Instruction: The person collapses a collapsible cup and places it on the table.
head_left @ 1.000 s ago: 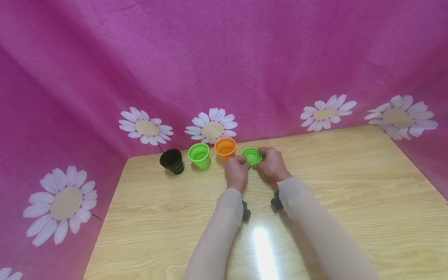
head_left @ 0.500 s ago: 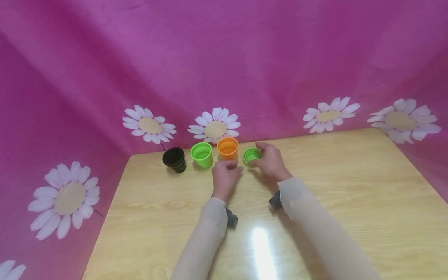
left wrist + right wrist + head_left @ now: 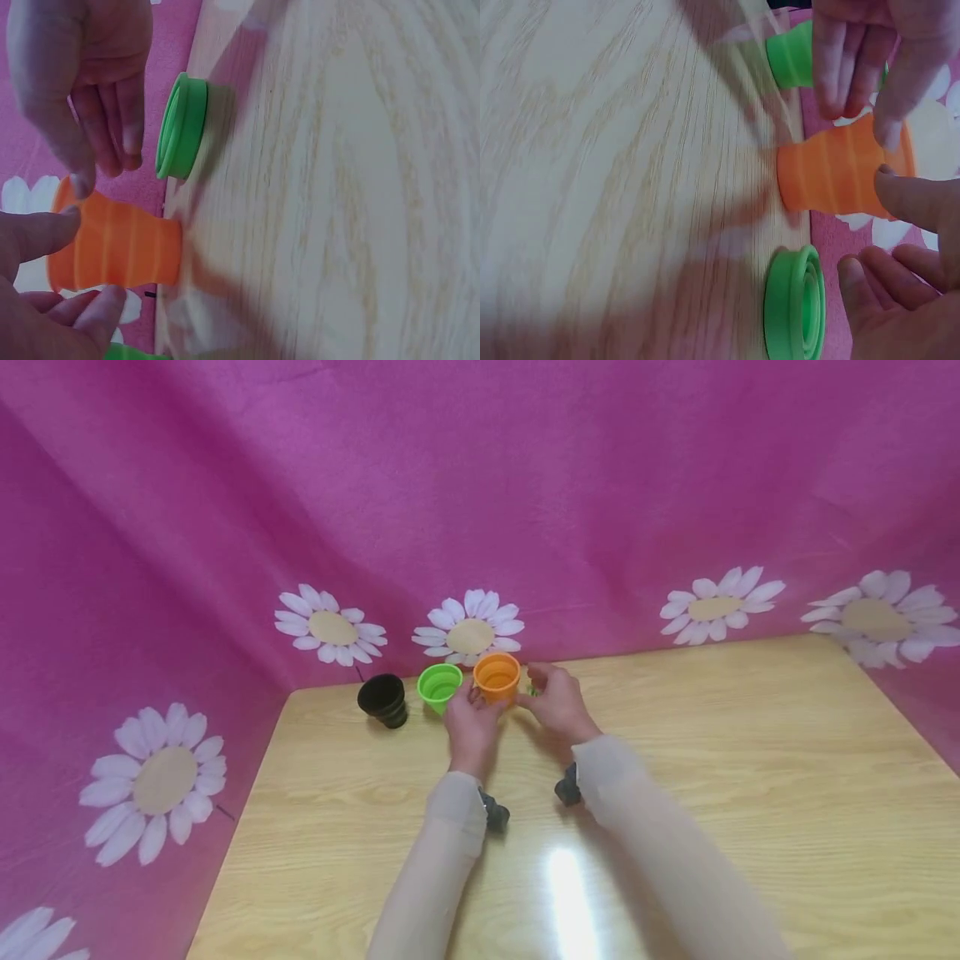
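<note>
Along the back edge of the table [image 3: 675,735], my head feed has an orange cup [image 3: 497,675] standing upright, mouth up, both hands at it. Using that as landmark. Person's left hand [image 3: 471,731]: near-left of the orange cup, thumb at the cup's near side, fingers along its left side, gap between them roughly as wide as the cup. From my end I can't tell whether they press on it or only sit right beside it, so no call on hold. Right hand [image 3: 558,703]: near-right of the orange cup, thumb tip by its rim, other fingers loosely extended, well parted from the thumb; I see nothing held there.

Right of the orange cup, a flat green cup [image 3: 784,307], collapsed into rings, resting on the table, apart from the orange one; right hand mostly hides it in my head feed, wrist feeds show it better. Just left of the orange cup, a tall green cup [image 3: 438,687], upright, partly covered by the left hand. Further left, a black cup [image 3: 382,697], upright. Behind the orange cup, pink cloth [image 3: 480,510], one printed daisy [image 3: 470,635] nearly straight back. Nearer the person than the orange cup: pale sleeves [image 3: 435,868], glare streak [image 3: 572,902].
</note>
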Demonstrator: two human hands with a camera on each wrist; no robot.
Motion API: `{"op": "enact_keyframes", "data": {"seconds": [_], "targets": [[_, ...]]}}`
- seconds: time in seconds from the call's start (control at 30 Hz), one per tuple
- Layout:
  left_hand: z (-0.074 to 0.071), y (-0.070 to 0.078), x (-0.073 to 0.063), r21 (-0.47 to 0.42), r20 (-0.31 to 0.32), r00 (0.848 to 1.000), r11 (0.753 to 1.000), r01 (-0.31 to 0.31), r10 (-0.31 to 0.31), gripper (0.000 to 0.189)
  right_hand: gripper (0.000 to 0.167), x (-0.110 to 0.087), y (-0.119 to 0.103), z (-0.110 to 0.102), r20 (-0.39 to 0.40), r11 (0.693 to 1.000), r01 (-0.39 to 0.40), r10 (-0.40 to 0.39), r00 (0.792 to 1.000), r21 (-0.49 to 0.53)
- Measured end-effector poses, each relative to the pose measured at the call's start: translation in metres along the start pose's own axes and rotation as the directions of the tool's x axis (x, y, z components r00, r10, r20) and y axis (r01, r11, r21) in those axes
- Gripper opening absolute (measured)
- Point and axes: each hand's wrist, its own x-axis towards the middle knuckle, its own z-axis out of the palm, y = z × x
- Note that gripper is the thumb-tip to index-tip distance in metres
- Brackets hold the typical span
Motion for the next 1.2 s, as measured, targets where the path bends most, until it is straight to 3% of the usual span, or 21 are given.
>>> {"op": "enact_keyframes", "data": {"seconds": [0.17, 0.4, 0.6, 0.8, 1.03, 1.2], "targets": [[0.005, -0.003, 0.003, -0.064, 0.007, 0.999, 0.997, -0.046, 0.046, 0.05, 0.056, 0.001, -0.004, 0.008, -0.022, 0.999, 0.013, -0.012, 1.0, 0.047], [0.007, -0.002, 0.003, -0.037, -0.029, 1.0, 0.999, -0.013, 0.012, 0.049, 0.05, 0.001, -0.009, 0.013, -0.029, 0.994, 0.016, -0.013, 1.0, 0.112], [0.004, 0.005, 0.002, -0.083, -0.022, 1.0, 0.997, -0.006, 0.004, 0.052, 0.052, -0.001, -0.015, 0.008, -0.027, 0.993, 0.065, -0.062, 0.998, 0.101], [-0.006, 0.01, -0.004, -0.024, 0.01, 0.999, 0.999, -0.042, 0.042, 0.05, 0.056, -0.01, -0.02, -0.003, -0.004, 0.988, 0.144, -0.144, 0.99, 0.065], [-0.018, 0.017, -0.014, -0.016, 0.063, 0.993, 0.994, -0.104, 0.105, 0.051, 0.032, -0.026, -0.027, -0.015, -0.001, 0.972, 0.234, -0.234, 0.972, 0.007], [-0.027, 0.021, -0.018, 0.06, 0.1, 0.989, 0.992, -0.112, 0.105, 0.051, 0.026, -0.035, -0.028, -0.023, 0.004, 0.971, 0.24, -0.24, 0.971, 0.004]]}}
